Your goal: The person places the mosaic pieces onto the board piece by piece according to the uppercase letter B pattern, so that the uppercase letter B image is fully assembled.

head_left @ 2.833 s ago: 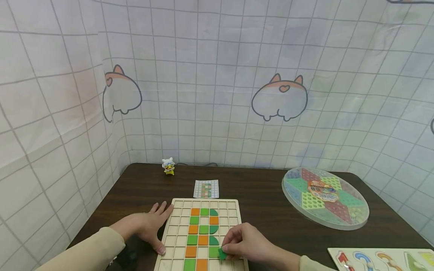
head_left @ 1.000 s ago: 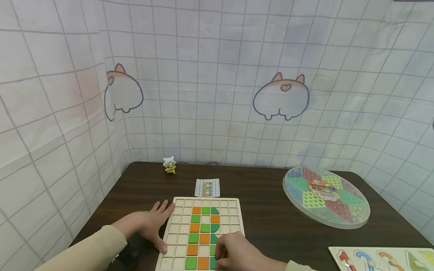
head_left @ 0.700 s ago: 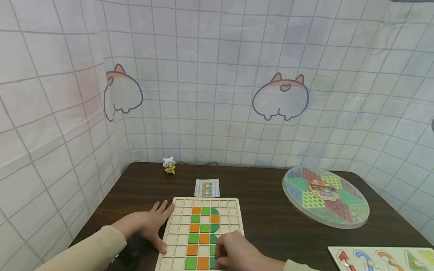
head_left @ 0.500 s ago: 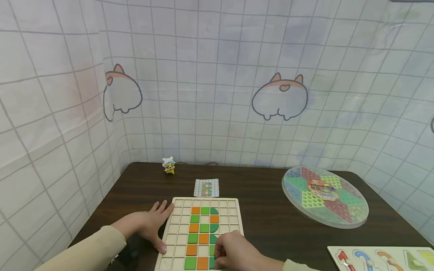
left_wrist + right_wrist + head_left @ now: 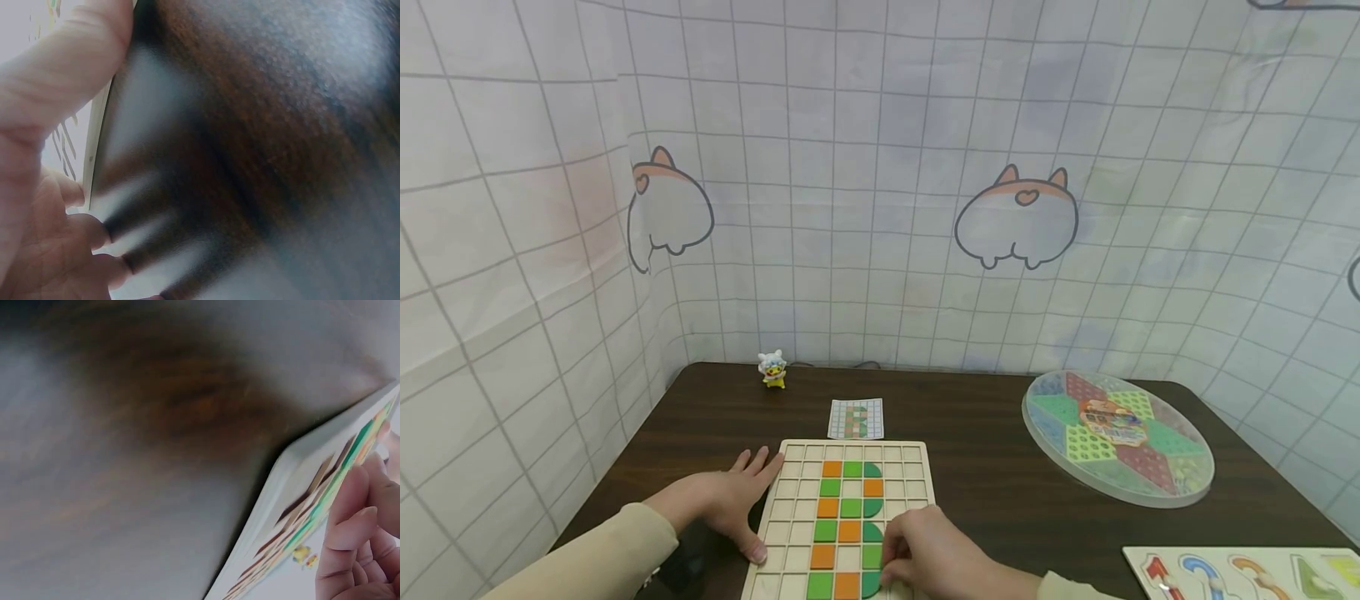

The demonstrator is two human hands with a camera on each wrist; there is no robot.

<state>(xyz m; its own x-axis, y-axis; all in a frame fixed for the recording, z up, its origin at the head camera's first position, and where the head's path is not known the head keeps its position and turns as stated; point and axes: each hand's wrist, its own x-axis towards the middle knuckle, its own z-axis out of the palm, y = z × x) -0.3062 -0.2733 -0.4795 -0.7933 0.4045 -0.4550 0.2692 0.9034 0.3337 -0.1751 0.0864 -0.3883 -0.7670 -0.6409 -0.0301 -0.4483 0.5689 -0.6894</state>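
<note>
A pale wooden grid board (image 5: 786, 533) lies on the dark table, with orange, light green and dark green pieces set in its cells. Along its left edge rests my left hand (image 5: 733, 504), fingers spread, thumb on the rim; the left wrist view shows that hand (image 5: 50, 231) beside the board's edge. My right hand (image 5: 936, 550) is low over the board's right side, fingers bent. Its fingertips are just right of a dark green rounded piece (image 5: 870, 584), which sits in the lowest visible row. In the right wrist view the right hand (image 5: 356, 544) is over the board, apparently holding nothing.
A small printed pattern card (image 5: 856, 419) lies behind the board. A white and yellow figurine (image 5: 772, 368) stands at the back left. To the right are a round Chinese checkers board (image 5: 1116, 437) and a number puzzle board (image 5: 1247, 571). A gridded curtain (image 5: 880, 183) surrounds the table.
My right hand carried the dark green piece down and left into the lowest visible row, then drew slightly right, uncovering it. The left hand stays at the board's edge.
</note>
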